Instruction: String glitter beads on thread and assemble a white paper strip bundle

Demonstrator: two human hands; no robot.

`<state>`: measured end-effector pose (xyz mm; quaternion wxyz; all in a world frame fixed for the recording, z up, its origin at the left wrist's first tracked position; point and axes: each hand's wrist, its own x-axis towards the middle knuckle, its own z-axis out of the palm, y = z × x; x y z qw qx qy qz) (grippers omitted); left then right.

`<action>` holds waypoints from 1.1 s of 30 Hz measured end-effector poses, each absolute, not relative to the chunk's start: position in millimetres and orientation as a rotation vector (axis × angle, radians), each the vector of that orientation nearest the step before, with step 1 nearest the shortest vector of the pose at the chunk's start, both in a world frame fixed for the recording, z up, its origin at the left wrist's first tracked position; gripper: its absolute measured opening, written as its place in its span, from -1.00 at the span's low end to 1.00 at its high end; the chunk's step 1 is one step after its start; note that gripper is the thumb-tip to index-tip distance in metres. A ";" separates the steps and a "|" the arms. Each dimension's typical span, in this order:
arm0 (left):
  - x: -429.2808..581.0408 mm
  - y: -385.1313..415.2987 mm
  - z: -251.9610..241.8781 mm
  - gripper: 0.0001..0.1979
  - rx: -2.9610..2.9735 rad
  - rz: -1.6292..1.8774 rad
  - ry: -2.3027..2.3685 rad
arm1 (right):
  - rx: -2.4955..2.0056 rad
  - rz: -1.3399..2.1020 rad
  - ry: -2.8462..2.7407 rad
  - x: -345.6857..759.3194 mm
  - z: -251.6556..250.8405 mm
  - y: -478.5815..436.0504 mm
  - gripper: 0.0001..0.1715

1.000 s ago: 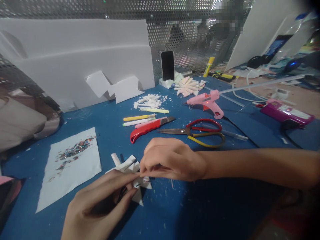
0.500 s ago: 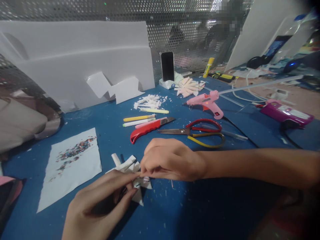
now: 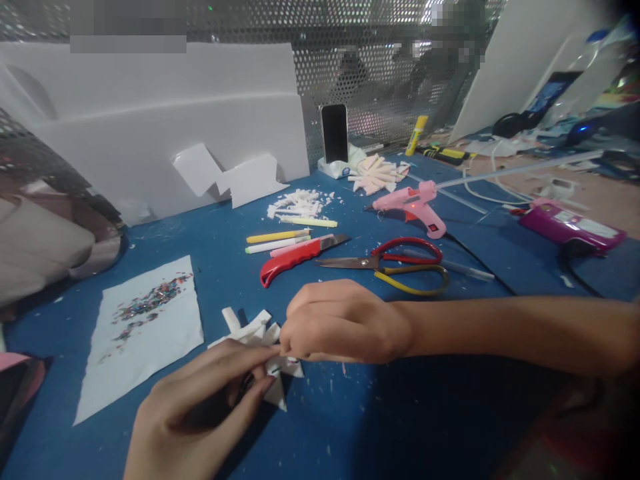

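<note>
A cluster of white folded paper strips (image 3: 259, 323) lies on the blue table at the lower middle, partly covered by both hands. My left hand (image 3: 205, 400) reaches in from the bottom, thumb and fingers closed on the cluster's near side. From the right comes my right hand (image 3: 340, 321), its fingers curled and pinched at the cluster's upper right, touching the left index fingertip. What its fingertips pinch is hidden. Left of the cluster, a white paper sheet (image 3: 185, 320) bears small coloured bits. Behind the right hand are open scissors (image 3: 367, 263) and a red-handled cutter (image 3: 290, 261).
Several markers (image 3: 275, 237) and white scraps (image 3: 303, 203) lie further back. A pink glue gun (image 3: 420, 203) with a cord sits to the right, near a purple device (image 3: 570, 227). A phone (image 3: 335, 133) stands before the perforated metal wall.
My right hand has turned slightly, its curled fingers dipping a little at the cluster. My left hand stays nearly still.
</note>
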<state>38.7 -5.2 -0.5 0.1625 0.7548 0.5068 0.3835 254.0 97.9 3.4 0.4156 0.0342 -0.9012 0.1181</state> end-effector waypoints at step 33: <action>35.4 -6.6 -2.9 -0.77 2.197 1.063 1.404 | -0.007 0.290 -2.301 255.8 5.6 97.8 -0.93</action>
